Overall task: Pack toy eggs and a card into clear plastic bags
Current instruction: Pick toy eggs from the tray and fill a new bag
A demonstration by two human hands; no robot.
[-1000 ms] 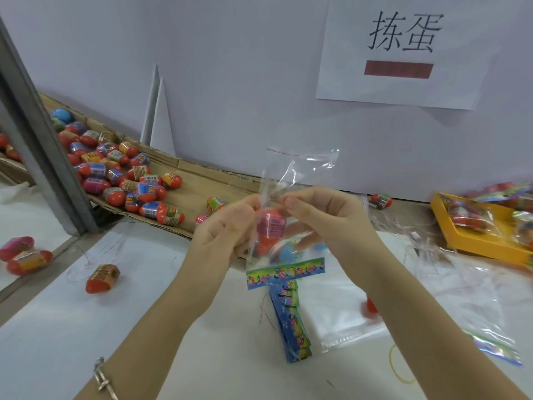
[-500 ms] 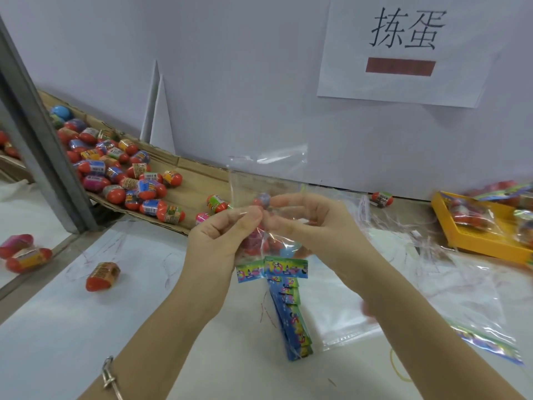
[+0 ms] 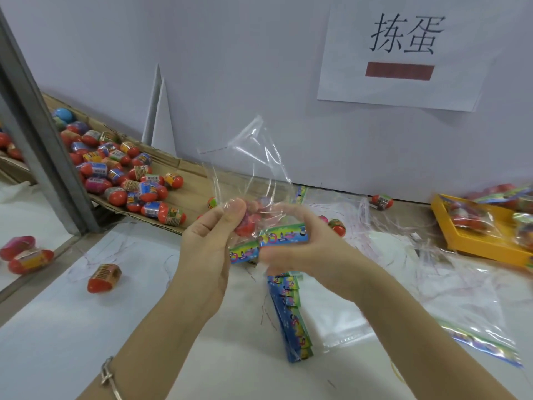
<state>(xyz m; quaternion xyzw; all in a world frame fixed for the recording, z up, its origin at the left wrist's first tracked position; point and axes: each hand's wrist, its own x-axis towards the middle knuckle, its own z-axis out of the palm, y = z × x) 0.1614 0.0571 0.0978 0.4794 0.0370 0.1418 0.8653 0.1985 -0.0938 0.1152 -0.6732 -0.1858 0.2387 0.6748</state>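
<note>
Clear plastic, the bag (image 3: 253, 160) is pinched by fingers of our left hand (image 3: 206, 246); right hand (image 3: 305, 255) fingers curl round its card (image 3: 284, 236), toy eggs (image 3: 245, 226) between them. We should press air out before sealing.

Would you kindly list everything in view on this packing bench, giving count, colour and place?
clear bag: one, transparent, held up at centre
eggs in bag: count unclear, red and pink, inside the clear bag
card: one, blue-green, at the bag's bottom
loose eggs: many, mostly red, on the cardboard tray at left
single egg: one, red, on the white table, left
card stack: one, blue, on the table, centre front
empty bags: a heap, transparent, right of centre
yellow tray: one, yellow, far right, holding filled bags
sign: one, white, on the wall
metal post: one, grey, far left
left hand: pinches the clear bag's side
right hand: grips its bottom
</note>
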